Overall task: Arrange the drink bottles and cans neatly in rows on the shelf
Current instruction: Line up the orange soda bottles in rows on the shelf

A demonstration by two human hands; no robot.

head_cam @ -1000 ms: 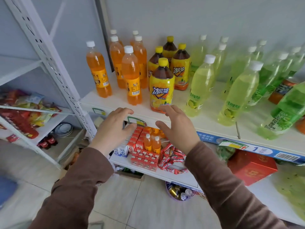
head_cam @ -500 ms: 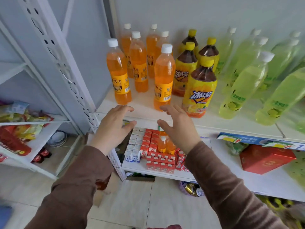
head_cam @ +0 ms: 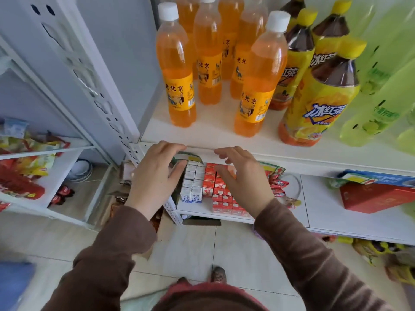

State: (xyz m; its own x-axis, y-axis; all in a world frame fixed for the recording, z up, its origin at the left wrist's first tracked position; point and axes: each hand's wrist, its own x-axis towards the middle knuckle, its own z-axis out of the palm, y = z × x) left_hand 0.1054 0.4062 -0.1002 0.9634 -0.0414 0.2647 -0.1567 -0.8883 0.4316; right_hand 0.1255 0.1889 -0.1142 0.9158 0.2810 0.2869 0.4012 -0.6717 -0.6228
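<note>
Several orange soda bottles with white caps stand on the white shelf; the front two are at the left and the middle. To their right stand brown iced tea bottles with yellow labels, the nearest one at the front, and pale green bottles at the far right. My left hand and my right hand hover just below the shelf's front edge, fingers loosely bent, holding nothing and apart from the bottles.
A lower shelf holds small white cartons, red cartons, red snack packets and a red box. A perforated white upright stands at the left, with snack bags on the neighbouring rack. Tiled floor lies below.
The view has shifted left and closer to the shelf, so the orange bottles now stand straight ahead. Both hands stay raised and empty near the shelf's front edge.
</note>
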